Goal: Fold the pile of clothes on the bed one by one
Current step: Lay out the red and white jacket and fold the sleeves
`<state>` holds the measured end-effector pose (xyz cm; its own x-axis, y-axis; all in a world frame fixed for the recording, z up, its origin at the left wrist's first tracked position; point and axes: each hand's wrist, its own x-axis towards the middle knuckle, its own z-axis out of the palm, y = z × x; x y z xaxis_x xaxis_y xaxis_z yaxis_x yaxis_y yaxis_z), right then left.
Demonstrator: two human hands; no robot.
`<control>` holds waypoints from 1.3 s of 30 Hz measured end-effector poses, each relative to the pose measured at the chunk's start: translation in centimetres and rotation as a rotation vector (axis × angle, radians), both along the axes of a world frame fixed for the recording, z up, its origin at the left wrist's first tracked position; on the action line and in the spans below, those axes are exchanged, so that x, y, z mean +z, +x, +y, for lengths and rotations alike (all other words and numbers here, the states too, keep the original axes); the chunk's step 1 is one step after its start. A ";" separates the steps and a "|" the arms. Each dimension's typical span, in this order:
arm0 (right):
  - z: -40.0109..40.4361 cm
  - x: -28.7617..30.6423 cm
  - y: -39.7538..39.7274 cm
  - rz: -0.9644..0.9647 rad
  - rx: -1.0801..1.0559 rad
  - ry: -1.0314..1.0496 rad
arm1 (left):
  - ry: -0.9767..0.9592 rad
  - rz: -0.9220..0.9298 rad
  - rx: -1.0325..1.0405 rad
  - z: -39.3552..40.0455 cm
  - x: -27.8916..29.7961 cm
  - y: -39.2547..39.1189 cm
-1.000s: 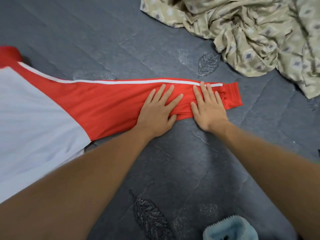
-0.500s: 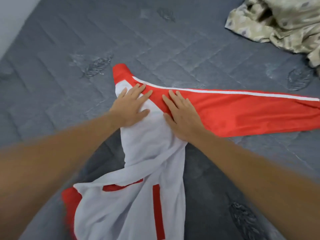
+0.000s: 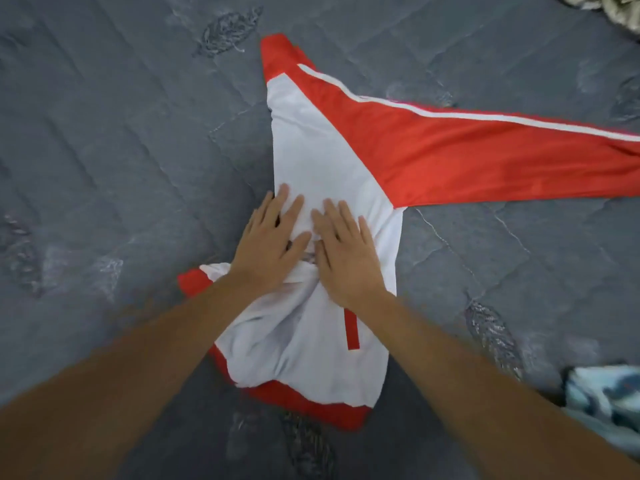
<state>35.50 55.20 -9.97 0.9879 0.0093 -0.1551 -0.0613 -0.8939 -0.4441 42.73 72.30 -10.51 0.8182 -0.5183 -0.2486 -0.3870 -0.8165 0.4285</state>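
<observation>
Head view: both hands (image 3: 304, 251) press flat on jacket (image 3: 329, 161).

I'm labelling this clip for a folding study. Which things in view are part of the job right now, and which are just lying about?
Part of the job:
- red and white jacket, spread on the bed
- left hand, flat on its white panel
- right hand, flat beside it

Lying about:
- patterned beige cloth, far corner
- light blue fabric, near right edge
- grey bed cover

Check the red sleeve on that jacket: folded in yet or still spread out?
Still spread. The red sleeve runs flat across the bed, out past the right edge. Both hands press the white body.
</observation>
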 end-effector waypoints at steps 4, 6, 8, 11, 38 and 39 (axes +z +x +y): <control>2.5 1.8 -6.0 0.045 -0.035 0.074 | 0.074 -0.034 0.117 3.5 2.8 -7.4; 3.5 2.3 -8.2 0.008 -0.042 0.102 | 0.184 -0.125 0.115 6.0 3.8 -9.2; 4.1 2.5 -9.7 -0.023 -0.033 0.098 | 0.220 -0.182 0.109 8.5 4.1 -10.5; 5.0 3.0 -10.4 -0.043 0.062 0.067 | 0.194 -0.197 0.102 9.5 4.4 -12.7; 2.9 4.9 -21.4 0.245 -0.967 0.478 | -0.078 0.171 0.176 7.9 4.1 -25.0; 2.6 4.8 -21.5 0.234 -0.981 0.467 | -0.073 0.176 0.137 7.4 3.8 -24.5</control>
<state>14.04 57.81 -5.16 0.5456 -0.6542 -0.5238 -0.7764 -0.1594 -0.6097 18.18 79.66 -6.68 0.8294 -0.4276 -0.3595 -0.1892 -0.8206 0.5393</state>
